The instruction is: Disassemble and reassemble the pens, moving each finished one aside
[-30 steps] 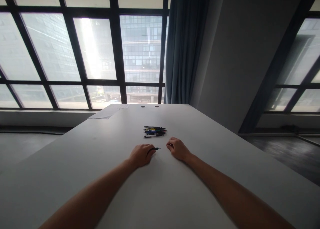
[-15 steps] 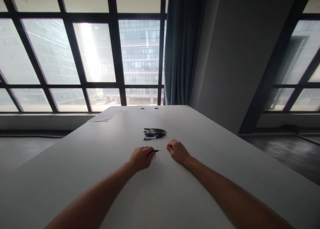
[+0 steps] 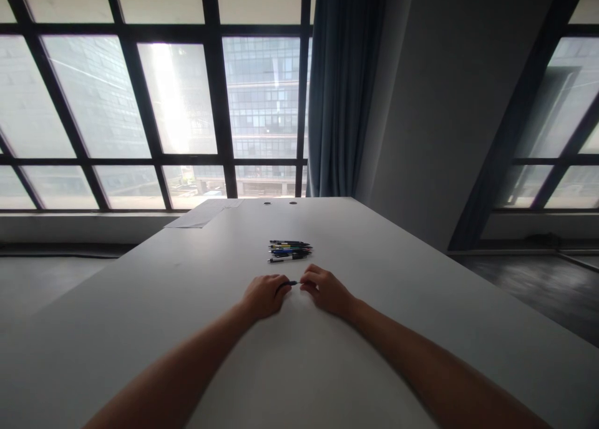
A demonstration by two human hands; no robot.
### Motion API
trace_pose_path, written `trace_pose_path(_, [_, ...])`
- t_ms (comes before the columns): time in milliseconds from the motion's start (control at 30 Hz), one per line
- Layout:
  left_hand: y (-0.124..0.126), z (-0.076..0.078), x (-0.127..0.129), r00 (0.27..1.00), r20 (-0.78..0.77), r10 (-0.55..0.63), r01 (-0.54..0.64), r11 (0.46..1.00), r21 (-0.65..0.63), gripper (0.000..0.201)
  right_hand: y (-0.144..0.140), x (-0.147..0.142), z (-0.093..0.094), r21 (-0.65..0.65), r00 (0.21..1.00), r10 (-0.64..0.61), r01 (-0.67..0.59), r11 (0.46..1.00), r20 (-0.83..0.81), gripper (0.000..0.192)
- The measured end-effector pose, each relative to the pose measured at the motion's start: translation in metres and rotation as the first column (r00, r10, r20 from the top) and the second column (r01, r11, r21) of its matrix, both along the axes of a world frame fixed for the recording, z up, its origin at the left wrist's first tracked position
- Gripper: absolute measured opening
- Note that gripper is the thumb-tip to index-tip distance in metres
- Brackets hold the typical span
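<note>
My left hand (image 3: 266,295) is closed around a dark pen (image 3: 293,283), whose thin front end points right. Thumb and index finger of my right hand (image 3: 326,290) come together at that thin tip, in a pinch. Most of the barrel is hidden inside my left hand. Just beyond both hands lies a loose pile of pens (image 3: 289,250), several of them dark, with blue and yellow parts. Nearest in the pile is a white-and-black pen (image 3: 285,260).
The long white table (image 3: 299,366) runs toward the windows. White paper sheets (image 3: 194,216) lie at its far left edge. Two dark round cable holes (image 3: 292,203) sit at the far end. A blue curtain (image 3: 337,104) hangs behind, beside a grey pillar (image 3: 430,117).
My right hand has moved left to the pen's tip, and its fingers now pinch there. My left hand and the pen pile have stayed in place.
</note>
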State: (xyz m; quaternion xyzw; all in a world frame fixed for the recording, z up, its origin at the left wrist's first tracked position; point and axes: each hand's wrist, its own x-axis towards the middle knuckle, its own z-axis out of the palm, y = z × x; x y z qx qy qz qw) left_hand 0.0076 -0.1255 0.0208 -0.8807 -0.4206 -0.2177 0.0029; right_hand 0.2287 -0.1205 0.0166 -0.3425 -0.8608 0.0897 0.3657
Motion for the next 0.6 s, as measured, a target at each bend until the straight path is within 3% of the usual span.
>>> trace_pose_path(233, [-0.0022, 0.0032, 0.0002, 1.0, 0.006, -0.02, 0.02, 1.0, -0.002, 0.03, -0.004, -0.004, 0.0025, 0.008, 0.995, -0.06, 0.061, 0.998, -0.076, 0.022])
trace_pose_path(600, [0.0009, -0.0007, 0.0002, 0.994, 0.008, -0.109, 0.109, 0.993, 0.033, 0.028, -0.007, -0.0084, 0.0018, 0.075, 0.992, 0.101, -0.095, 0.993, -0.073, 0.012])
